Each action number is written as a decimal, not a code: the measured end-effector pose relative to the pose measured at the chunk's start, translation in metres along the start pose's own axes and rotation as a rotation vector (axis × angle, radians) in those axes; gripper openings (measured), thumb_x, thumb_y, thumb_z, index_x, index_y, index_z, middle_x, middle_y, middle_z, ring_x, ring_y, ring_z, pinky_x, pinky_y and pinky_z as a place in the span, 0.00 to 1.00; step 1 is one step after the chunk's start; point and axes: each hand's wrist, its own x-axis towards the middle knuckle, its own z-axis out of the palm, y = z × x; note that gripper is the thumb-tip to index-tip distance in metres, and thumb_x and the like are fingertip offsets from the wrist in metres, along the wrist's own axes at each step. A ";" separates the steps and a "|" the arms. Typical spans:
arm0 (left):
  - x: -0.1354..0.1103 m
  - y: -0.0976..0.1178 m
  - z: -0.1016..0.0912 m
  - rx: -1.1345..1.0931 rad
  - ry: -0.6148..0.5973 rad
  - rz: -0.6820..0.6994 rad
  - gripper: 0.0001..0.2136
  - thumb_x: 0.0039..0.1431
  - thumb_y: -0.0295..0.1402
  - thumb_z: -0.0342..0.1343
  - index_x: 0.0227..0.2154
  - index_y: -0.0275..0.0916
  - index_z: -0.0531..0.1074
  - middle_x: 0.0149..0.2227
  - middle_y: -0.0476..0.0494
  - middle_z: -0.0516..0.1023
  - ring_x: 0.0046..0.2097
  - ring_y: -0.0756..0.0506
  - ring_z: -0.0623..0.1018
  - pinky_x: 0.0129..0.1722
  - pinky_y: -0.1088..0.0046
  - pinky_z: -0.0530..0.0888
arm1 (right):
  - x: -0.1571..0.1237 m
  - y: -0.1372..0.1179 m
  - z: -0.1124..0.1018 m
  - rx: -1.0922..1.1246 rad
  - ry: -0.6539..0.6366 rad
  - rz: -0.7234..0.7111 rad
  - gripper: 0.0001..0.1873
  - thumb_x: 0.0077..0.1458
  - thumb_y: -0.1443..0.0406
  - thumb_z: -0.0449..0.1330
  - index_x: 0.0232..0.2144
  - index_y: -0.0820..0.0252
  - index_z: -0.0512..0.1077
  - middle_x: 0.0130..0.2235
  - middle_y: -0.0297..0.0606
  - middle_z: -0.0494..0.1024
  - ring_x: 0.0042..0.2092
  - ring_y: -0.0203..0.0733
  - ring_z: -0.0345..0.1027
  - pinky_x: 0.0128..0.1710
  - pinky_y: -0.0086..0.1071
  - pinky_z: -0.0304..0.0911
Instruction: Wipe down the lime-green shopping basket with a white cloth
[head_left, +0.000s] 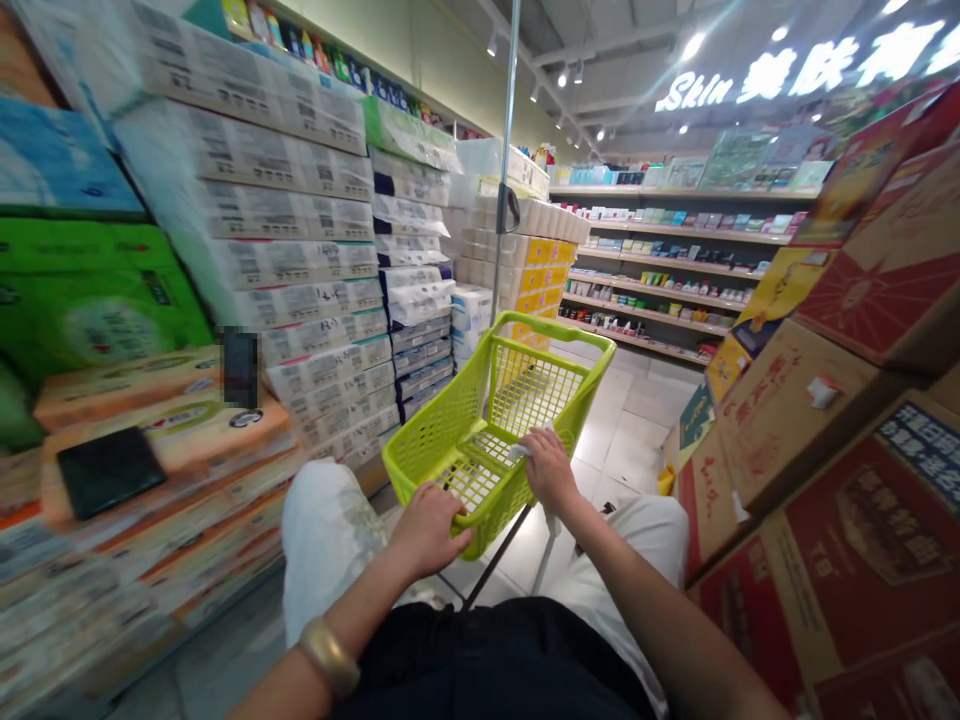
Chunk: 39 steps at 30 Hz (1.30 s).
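A lime-green plastic shopping basket (pixel 480 440) with lattice walls is tilted in front of me, between my knees. Its raised handle end points away, and nothing shows inside it. My left hand (pixel 429 530) is closed over the near left rim of the basket. On the right-hand rim, my right hand (pixel 549 468) presses a white cloth or tissue (pixel 520 450) against the green plastic. Part of that white piece hangs below the hand. Thin dark legs or rods show under the basket.
Tall stacks of wrapped tissue packs (pixel 300 210) rise on the left. A black tablet-like device (pixel 111 472) lies on orange packs (pixel 247 425). Printed cartons (pixel 840 520) are piled at right. A metal pole (pixel 507 120) stands ahead, before stocked shelves (pixel 675 230).
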 end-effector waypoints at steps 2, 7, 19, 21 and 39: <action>0.000 -0.002 0.000 0.019 0.003 -0.014 0.09 0.52 0.41 0.58 0.29 0.41 0.75 0.33 0.44 0.79 0.43 0.40 0.76 0.56 0.53 0.65 | -0.009 -0.025 0.005 0.088 -0.067 -0.057 0.15 0.52 0.75 0.51 0.39 0.57 0.71 0.41 0.41 0.77 0.49 0.44 0.67 0.61 0.48 0.55; -0.002 -0.009 0.003 0.017 0.047 -0.027 0.08 0.51 0.40 0.60 0.27 0.40 0.74 0.31 0.44 0.78 0.42 0.39 0.76 0.58 0.51 0.63 | -0.024 -0.062 0.007 0.217 -0.221 -0.288 0.19 0.50 0.74 0.53 0.44 0.55 0.70 0.44 0.38 0.76 0.51 0.42 0.66 0.61 0.43 0.54; -0.004 -0.018 0.009 0.017 0.102 -0.022 0.08 0.49 0.39 0.61 0.26 0.40 0.74 0.31 0.44 0.77 0.40 0.40 0.76 0.57 0.52 0.64 | -0.028 -0.070 0.018 0.166 -0.118 -0.231 0.17 0.51 0.72 0.53 0.43 0.56 0.71 0.41 0.39 0.76 0.50 0.44 0.64 0.60 0.43 0.52; -0.005 -0.018 0.008 0.039 0.087 -0.013 0.07 0.48 0.38 0.61 0.26 0.40 0.74 0.31 0.44 0.77 0.40 0.40 0.76 0.56 0.53 0.65 | -0.034 -0.087 0.024 0.182 -0.147 -0.329 0.19 0.50 0.71 0.54 0.46 0.56 0.70 0.43 0.38 0.75 0.50 0.43 0.64 0.60 0.42 0.51; -0.005 -0.023 0.011 0.044 0.108 0.009 0.07 0.49 0.38 0.61 0.25 0.40 0.73 0.30 0.44 0.77 0.39 0.41 0.75 0.55 0.54 0.66 | -0.036 -0.093 0.029 0.218 -0.139 -0.291 0.17 0.50 0.71 0.53 0.43 0.55 0.70 0.42 0.38 0.75 0.48 0.43 0.64 0.59 0.41 0.52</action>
